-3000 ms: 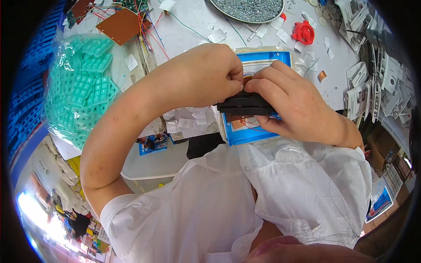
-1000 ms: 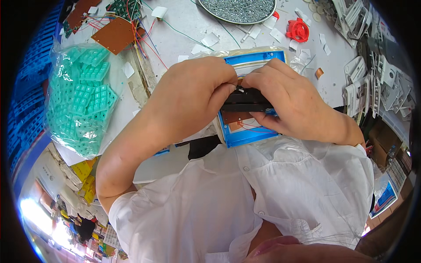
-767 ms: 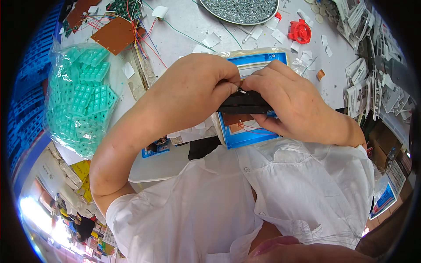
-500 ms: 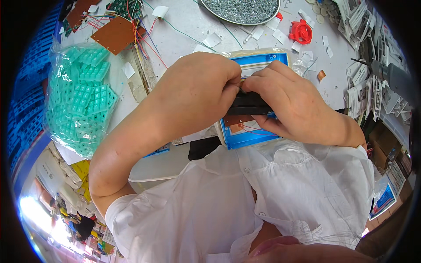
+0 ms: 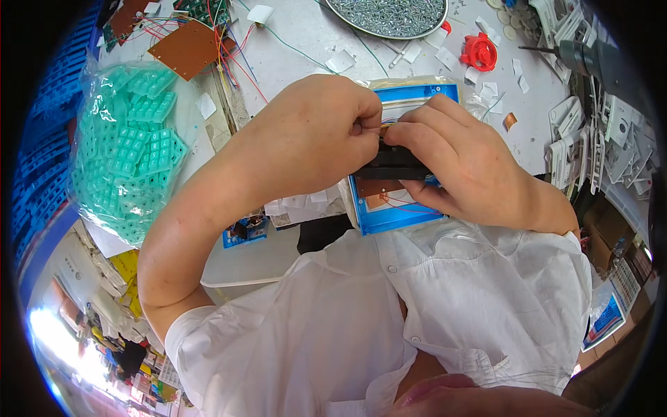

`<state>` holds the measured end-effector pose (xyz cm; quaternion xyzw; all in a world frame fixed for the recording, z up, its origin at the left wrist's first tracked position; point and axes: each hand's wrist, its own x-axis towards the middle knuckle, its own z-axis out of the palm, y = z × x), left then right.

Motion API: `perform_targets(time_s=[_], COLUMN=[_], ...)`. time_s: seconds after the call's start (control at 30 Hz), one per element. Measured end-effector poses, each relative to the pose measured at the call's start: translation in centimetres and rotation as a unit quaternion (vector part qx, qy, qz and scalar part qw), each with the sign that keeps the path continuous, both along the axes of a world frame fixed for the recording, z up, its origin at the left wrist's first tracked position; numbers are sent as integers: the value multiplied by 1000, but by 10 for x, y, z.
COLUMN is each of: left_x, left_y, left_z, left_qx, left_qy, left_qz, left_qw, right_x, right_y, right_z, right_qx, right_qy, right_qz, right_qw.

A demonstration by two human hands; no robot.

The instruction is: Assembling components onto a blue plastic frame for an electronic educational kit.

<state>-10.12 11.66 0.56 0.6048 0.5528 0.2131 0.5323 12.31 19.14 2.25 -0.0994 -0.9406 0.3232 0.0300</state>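
A white worktable (image 5: 531, 146) carries everything. With the blue frame (image 5: 399, 224) on it as the clock's centre, a clear bag of teal keypads (image 5: 132, 153) lies at nine o'clock, a brown board (image 5: 182, 50) and a green circuit board (image 5: 210, 10), both among loose coloured wires (image 5: 227, 68), at ten, white slips (image 5: 341, 62) at eleven, a round metal dish (image 5: 397, 37) of small screws (image 5: 389, 14) at twelve, a red ring-shaped part (image 5: 479, 53) and pale discs (image 5: 511, 32) at one, and a copper-coloured scrap (image 5: 511, 121) between two and three.
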Motion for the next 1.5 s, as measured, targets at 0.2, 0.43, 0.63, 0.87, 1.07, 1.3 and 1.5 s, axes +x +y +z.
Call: perform_targets(time_s=[0.2, 0.43, 0.63, 0.87, 1.07, 1.3, 1.5], left_x=[4, -3, -2, -6, -7, -11, -10], left_y=[-4, 2, 2, -2, -1, 2, -3], left_z=[1, 2, 0, 0, -5, -9, -9], left_qx=[11, 51, 62, 69, 158, 200, 220], left_qy=[-2, 8, 19, -30, 8, 21, 20], left_qz=[26, -42, -25, -22, -56, -113, -87], left_qw=[1000, 998, 998, 997, 986, 973, 971], right_x=[-1, 0, -1, 0, 0, -1, -2], right_y=[1, 1, 2, 2, 3, 2, 2], right_z=[1, 0, -1, -3, -2, -3, -3], right_qx=[1, -3, 5, 7, -14, -17, -5], right_qy=[-6, 0, 5, 18, 21, 30, 28], right_qz=[4, 8, 7, 2, 10, 10, 5], right_qw=[1000, 1000, 1000, 1000, 1000, 999, 1000])
